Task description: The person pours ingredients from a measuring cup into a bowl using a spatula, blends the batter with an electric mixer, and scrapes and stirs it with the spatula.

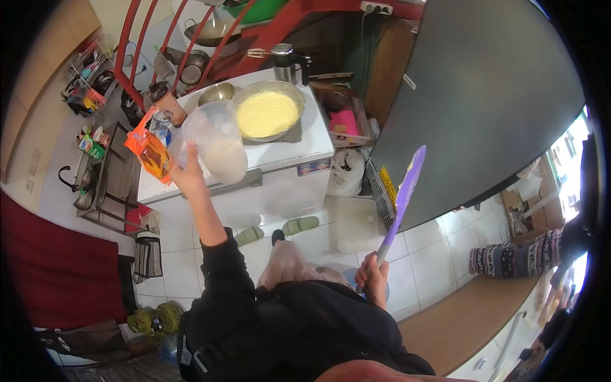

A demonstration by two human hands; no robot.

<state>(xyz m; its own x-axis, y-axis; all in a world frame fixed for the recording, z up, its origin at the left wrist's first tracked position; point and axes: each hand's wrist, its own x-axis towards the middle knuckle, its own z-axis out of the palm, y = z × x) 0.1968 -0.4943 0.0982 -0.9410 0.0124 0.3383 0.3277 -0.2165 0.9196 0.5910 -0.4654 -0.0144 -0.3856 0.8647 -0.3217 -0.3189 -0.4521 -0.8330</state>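
My left hand (189, 178) is closed at the side of a translucent plastic pitcher (223, 149) with whitish contents. The grip itself is partly hidden. Right by those fingers is an orange packet (153, 155); whether they touch it is unclear. My right hand (373, 278) grips the grey handle of a purple spatula (406, 188), blade up, with pale smears on it. A wide metal bowl (256, 137) of pale yellow creamy mixture stands on the white chest freezer (280, 154), just right of the pitcher.
A hand mixer (286, 63) stands behind the bowl, near a smaller metal bowl (216, 93) and a brown-capped bottle (167, 103). Red railings (172, 38) rise behind. To the right is a large dark panel (484, 95). Green slippers (300, 225) lie on the tiled floor.
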